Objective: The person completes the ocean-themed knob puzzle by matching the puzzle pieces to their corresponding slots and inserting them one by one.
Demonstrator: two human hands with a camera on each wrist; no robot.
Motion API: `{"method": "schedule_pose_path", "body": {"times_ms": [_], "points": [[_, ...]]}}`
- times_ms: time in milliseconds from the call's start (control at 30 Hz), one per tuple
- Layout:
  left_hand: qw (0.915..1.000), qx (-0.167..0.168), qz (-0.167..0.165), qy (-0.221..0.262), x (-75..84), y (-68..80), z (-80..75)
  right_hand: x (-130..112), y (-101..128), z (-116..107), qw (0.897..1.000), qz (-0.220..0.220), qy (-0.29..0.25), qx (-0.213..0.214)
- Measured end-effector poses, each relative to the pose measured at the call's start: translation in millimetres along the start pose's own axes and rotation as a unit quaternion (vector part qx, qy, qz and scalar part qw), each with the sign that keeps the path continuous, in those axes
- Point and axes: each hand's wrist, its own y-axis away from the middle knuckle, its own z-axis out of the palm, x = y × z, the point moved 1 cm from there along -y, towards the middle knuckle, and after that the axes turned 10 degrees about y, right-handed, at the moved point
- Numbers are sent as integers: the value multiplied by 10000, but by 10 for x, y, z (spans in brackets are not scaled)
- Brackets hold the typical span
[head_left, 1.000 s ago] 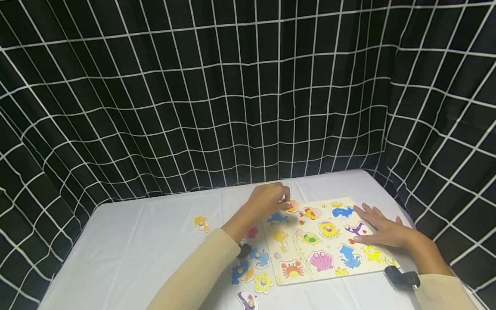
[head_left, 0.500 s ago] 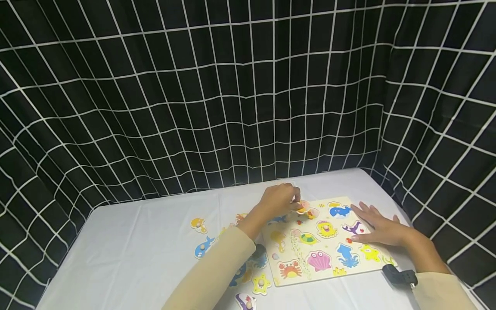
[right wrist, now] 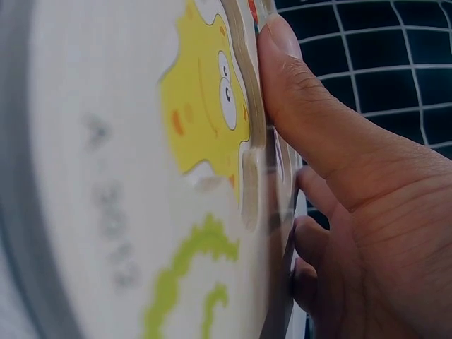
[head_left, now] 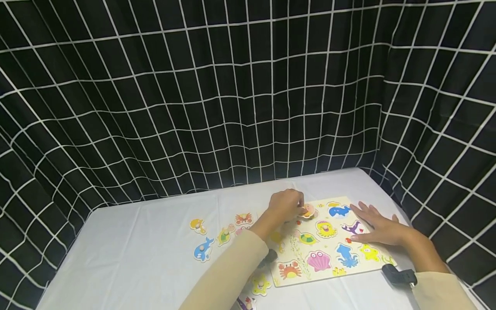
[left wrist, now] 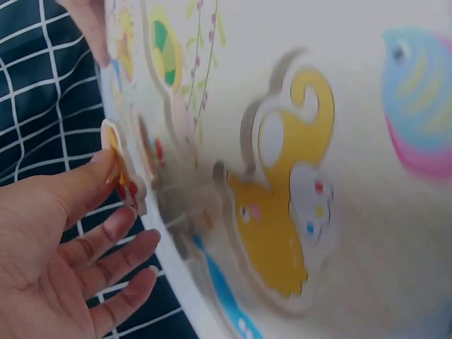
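Observation:
My left hand (head_left: 286,206) is over the board's far edge and pinches a pink and orange fish puzzle piece (head_left: 308,210) between thumb and fingers. In the left wrist view the fish piece (left wrist: 124,167) is tilted on edge above a recess, its other fingers relaxed. Below lies the pale wooden peg puzzle board (head_left: 335,245), with sea animals pictured in its recesses. Fingers spread, my right hand (head_left: 381,226) rests on the board's right side. In the right wrist view its thumb (right wrist: 300,85) lies along the board near a yellow starfish picture (right wrist: 208,92).
Left of the board lie loose knobbed pieces: a seahorse (head_left: 198,225), a blue whale (head_left: 203,249), a turtle (head_left: 225,235), a crab (head_left: 243,218) and a yellow starfish (head_left: 261,284). The left sleeve hides others. A black grid curtain (head_left: 248,107) encloses the white table (head_left: 128,258).
My left hand has moved right along the board's far edge with the fish piece, then lowered slightly. The crab, turtle and whale pieces have come into sight. My right hand stays on the board.

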Motion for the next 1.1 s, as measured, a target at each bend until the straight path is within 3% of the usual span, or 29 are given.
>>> {"method": "schedule_pose_path", "body": {"times_ms": [567, 1100], "points": [[9991, -70, -221, 362, 98, -69, 225, -45, 38, -27, 9999, -66, -61, 54], [9983, 7, -489, 325, 170, -46, 196, -7, 15, -6, 10000, -45, -25, 52]]}}
